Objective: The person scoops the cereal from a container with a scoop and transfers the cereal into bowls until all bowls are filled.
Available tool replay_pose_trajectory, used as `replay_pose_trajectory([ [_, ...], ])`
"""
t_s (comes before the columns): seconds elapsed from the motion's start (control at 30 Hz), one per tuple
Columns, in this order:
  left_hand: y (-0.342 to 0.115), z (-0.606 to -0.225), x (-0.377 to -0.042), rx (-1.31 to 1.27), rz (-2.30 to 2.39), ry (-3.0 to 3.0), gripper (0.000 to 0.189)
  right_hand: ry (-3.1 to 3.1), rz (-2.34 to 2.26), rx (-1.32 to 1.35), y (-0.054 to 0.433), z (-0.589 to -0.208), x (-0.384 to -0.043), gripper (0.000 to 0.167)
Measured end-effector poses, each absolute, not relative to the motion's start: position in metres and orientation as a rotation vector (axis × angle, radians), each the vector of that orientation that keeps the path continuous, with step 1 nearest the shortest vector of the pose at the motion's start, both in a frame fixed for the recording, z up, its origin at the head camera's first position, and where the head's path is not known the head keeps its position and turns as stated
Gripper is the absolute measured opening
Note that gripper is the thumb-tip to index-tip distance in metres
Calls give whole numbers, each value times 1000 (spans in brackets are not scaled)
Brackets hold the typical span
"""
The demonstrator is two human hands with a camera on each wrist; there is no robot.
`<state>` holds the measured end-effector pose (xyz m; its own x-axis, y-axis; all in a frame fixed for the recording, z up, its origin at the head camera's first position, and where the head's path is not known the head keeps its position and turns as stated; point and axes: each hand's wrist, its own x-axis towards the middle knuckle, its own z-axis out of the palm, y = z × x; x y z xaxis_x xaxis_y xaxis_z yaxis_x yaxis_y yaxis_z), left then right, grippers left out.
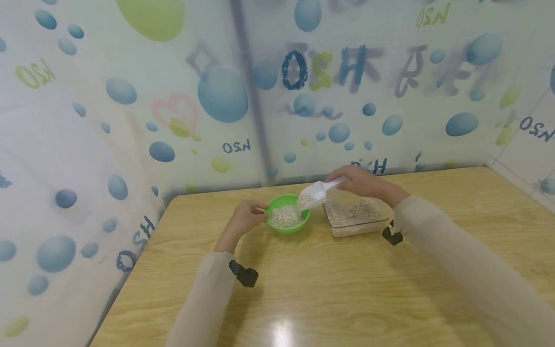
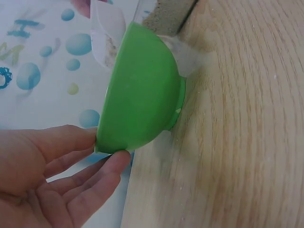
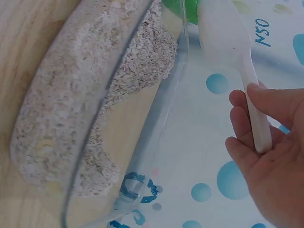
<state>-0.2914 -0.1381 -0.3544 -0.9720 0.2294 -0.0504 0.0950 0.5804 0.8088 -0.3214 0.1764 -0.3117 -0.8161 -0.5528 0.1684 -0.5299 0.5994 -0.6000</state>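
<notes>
A green bowl [image 1: 289, 230] stands on the table, part filled with pale oat flakes [image 1: 285, 218]. My left hand [image 1: 246, 217] pinches its left rim, thumb at the lip and fingertips under the outer side, as the left wrist view shows on the bowl's wall [image 2: 142, 90]. From the right, my right hand [image 1: 360, 182] grips a white scoop [image 1: 318, 192] by its handle [image 3: 258, 116]. The scoop tips down over the bowl's right rim, with flakes at its mouth. Right beside the bowl sits a clear rectangular container [image 1: 357, 230] of oat flakes, below my right hand.
The wooden table [image 1: 312, 289] ends at a wall covering [image 1: 277, 120] with blue and green bubbles, close behind the bowl and container. Dark wrist cameras [image 1: 244, 275] sit at both sleeves. The container's flakes [image 3: 142, 61] are hollowed out on one side.
</notes>
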Motion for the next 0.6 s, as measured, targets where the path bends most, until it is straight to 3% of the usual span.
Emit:
replay_pose_trajectory([
  [0.6, -139, -353, -293, 276, 1320, 2613, 34, 2774, -1006, -919, 165, -307, -322, 25],
])
